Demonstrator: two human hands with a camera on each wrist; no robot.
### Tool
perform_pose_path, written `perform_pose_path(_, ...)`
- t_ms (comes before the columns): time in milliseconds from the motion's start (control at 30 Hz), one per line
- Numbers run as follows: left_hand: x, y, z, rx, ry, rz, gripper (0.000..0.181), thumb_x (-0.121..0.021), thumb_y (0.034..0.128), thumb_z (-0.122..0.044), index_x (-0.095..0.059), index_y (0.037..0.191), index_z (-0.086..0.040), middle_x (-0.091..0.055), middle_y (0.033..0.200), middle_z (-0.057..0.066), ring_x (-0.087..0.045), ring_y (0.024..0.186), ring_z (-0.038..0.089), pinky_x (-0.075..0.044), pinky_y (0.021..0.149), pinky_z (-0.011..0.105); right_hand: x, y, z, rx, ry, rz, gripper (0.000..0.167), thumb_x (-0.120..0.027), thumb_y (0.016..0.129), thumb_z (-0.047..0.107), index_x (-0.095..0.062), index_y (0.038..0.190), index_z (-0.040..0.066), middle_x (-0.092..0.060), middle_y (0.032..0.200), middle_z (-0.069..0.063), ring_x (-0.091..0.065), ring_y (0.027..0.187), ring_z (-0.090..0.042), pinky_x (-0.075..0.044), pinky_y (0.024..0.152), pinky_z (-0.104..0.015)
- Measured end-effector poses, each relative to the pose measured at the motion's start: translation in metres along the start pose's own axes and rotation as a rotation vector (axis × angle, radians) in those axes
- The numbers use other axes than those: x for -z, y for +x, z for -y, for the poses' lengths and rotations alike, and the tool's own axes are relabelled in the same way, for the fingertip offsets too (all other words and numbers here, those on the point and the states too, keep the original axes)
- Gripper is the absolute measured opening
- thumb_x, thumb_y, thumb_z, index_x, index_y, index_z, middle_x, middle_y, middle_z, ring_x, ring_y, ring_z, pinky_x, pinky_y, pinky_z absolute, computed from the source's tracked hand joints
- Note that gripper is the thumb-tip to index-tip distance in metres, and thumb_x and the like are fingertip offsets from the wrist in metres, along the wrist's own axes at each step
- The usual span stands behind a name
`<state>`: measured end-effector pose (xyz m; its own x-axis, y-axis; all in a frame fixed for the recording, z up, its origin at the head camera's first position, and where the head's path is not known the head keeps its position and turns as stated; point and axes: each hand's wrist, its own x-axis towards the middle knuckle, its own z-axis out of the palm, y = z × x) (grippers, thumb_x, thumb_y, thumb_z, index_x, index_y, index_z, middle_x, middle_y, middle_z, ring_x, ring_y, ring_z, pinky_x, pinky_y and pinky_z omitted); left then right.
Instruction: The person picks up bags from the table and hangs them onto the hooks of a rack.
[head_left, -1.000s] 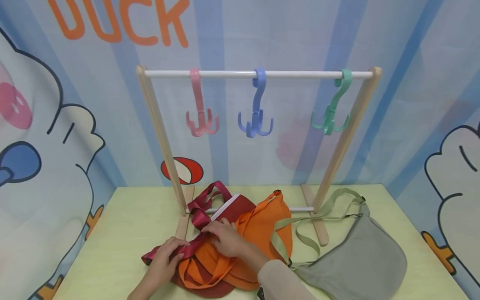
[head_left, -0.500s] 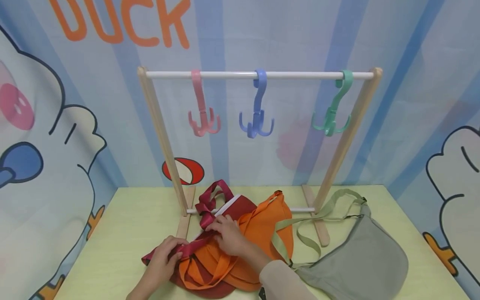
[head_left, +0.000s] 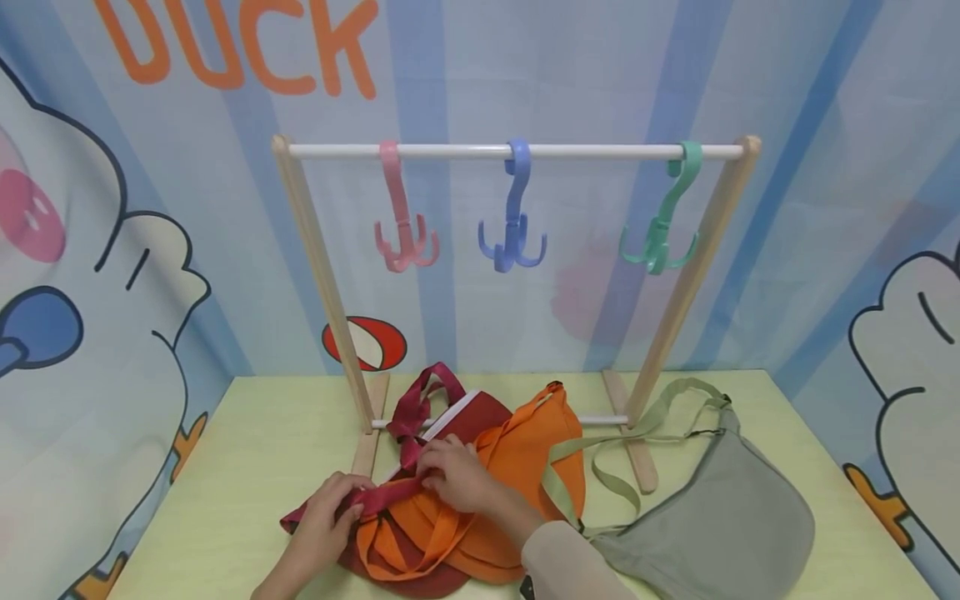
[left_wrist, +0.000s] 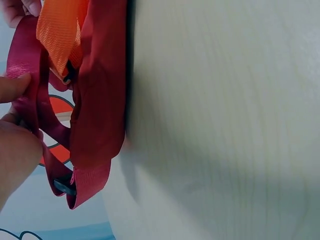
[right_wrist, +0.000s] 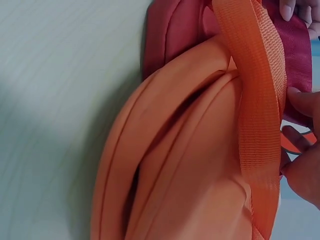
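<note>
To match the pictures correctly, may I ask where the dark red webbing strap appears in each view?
Head: below and left of centre, dark red webbing strap, between left hand and right hand.
Left wrist: left side, dark red webbing strap.
Right wrist: upper right, dark red webbing strap.
Shared landmark: orange webbing strap beside it.

The long crimson webbing strap (left_wrist: pixel 25 55) you hold has a satiny sheen. The curved orange cloth bag (head_left: pixel 543 450) looks smooth and matt, the flat orange strap (right_wrist: pixel 260 105) coarsely ribbed. Facing you, the pronged blue plastic hook (head_left: pixel 513 208) looks smooth, the slanted wooden post (head_left: pixel 323 283) matt.
</note>
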<state>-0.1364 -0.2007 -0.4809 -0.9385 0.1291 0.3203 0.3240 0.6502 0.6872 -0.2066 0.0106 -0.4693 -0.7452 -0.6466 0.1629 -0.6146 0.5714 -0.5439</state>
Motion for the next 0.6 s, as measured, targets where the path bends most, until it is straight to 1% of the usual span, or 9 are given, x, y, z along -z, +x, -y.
perform_pose_path(67,-0.001,0.0,0.001,-0.008,0.008,-0.009,0.032,-0.065,0.076,0.012,-0.061,0.095,-0.014,-0.053,0.088,-0.007,-0.051,0.086,0.011,-0.045,0.078,0.034,0.0,-0.001,-0.001,0.013,0.029,0.0,0.006,-0.062,0.086,0.009,-0.066,0.087,0.014,-0.058,0.098,0.005,-0.043,0.09,-0.013,-0.031,0.077,-0.031)
perform_pose_path(133,-0.002,0.0,0.001,-0.013,0.02,-0.016,0.025,-0.068,0.0776,0.003,-0.061,0.096,-0.013,-0.053,0.088,-0.008,-0.05,0.084,0.01,-0.045,0.076,0.032,0.001,-0.001,-0.001,0.027,0.05,0.002,0.006,-0.062,0.086,0.01,-0.066,0.088,0.013,-0.058,0.095,0.005,-0.043,0.088,-0.012,-0.033,0.077,-0.028)
perform_pose_path(200,-0.002,0.001,0.001,0.004,0.026,-0.01,0.02,-0.069,0.0788,-0.005,-0.062,0.096,-0.013,-0.052,0.087,-0.007,-0.049,0.08,0.01,-0.044,0.073,0.03,0.002,-0.001,-0.001,0.037,0.07,0.004,0.006,-0.062,0.086,0.01,-0.066,0.09,0.013,-0.058,0.095,0.005,-0.043,0.089,-0.012,-0.035,0.079,-0.027)
perform_pose_path(267,-0.002,0.002,0.001,0.018,0.036,-0.009,0.018,-0.07,0.0792,-0.01,-0.063,0.096,-0.012,-0.05,0.084,-0.007,-0.047,0.076,0.009,-0.042,0.069,0.028,0.004,-0.001,0.0,0.042,0.079,0.004,0.006,-0.062,0.086,0.011,-0.066,0.091,0.013,-0.058,0.095,0.005,-0.043,0.091,-0.012,-0.036,0.08,-0.026)
perform_pose_path(433,0.002,0.007,-0.005,0.105,0.025,0.03,0.014,-0.067,0.0815,-0.007,-0.063,0.095,-0.01,-0.049,0.082,-0.004,-0.045,0.074,0.011,-0.04,0.068,0.026,0.012,0.0,0.005,0.074,0.068,-0.002,0.007,-0.064,0.085,0.009,-0.066,0.091,0.012,-0.057,0.093,0.003,-0.044,0.093,-0.015,-0.034,0.078,-0.028)
perform_pose_path(500,0.005,0.008,-0.009,0.123,0.006,0.039,0.012,-0.066,0.0824,-0.006,-0.063,0.093,-0.009,-0.049,0.082,-0.002,-0.045,0.074,0.012,-0.04,0.067,0.026,0.015,0.001,0.007,0.093,0.037,-0.008,0.006,-0.065,0.084,0.01,-0.065,0.09,0.012,-0.057,0.092,0.003,-0.044,0.094,-0.015,-0.032,0.077,-0.028)
perform_pose_path(600,0.009,0.011,-0.013,0.125,-0.015,0.032,0.01,-0.064,0.0828,-0.003,-0.062,0.091,-0.009,-0.048,0.08,-0.001,-0.044,0.072,0.013,-0.04,0.064,0.024,0.022,0.002,0.01,0.125,-0.011,-0.021,0.006,-0.068,0.082,0.013,-0.064,0.087,0.013,-0.058,0.092,0.003,-0.043,0.097,-0.017,-0.03,0.078,-0.03)
